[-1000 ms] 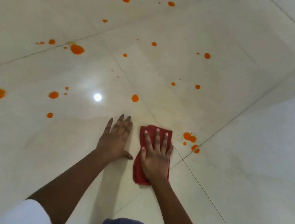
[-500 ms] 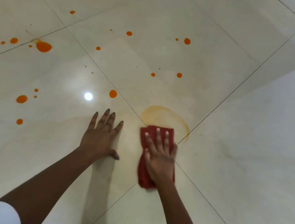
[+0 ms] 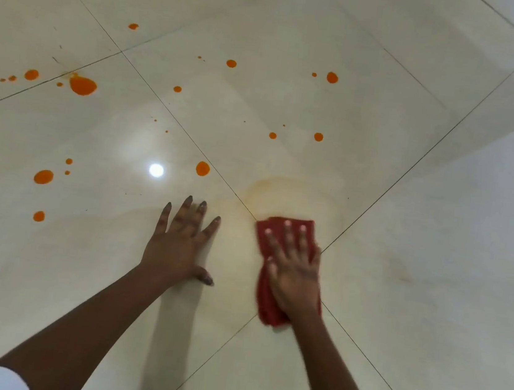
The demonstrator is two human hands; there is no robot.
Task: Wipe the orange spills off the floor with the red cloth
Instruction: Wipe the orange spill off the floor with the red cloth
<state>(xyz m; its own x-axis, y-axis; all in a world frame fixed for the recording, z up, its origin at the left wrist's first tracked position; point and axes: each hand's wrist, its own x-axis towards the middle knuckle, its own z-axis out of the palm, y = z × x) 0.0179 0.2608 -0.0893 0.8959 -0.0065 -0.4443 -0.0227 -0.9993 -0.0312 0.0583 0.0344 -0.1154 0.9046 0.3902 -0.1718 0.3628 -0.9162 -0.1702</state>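
Note:
My right hand [image 3: 296,274] lies flat on the red cloth [image 3: 267,311], pressing it to the cream tiled floor [image 3: 433,281] with the fingers spread. Just beyond the cloth is a pale orange smear [image 3: 284,195]. My left hand [image 3: 183,244] rests flat on the floor to the left of the cloth, fingers apart, holding nothing. Several orange spills dot the floor ahead and to the left: a drop [image 3: 202,168] near my left fingertips, a big blot [image 3: 83,86] further left, small drops [image 3: 318,136] ahead of the cloth.
Dark grout lines [image 3: 396,179] cross the tiles diagonally. A ceiling light reflects as a bright spot [image 3: 156,170] on the glossy floor. The tiles to the right of the cloth carry no orange drops. White sleeves and blue fabric show at the bottom edge.
The orange drops right of the cloth were wiped into a pale smear. My right hand has since pulled the cloth slightly back and right. My left hand stays planted.

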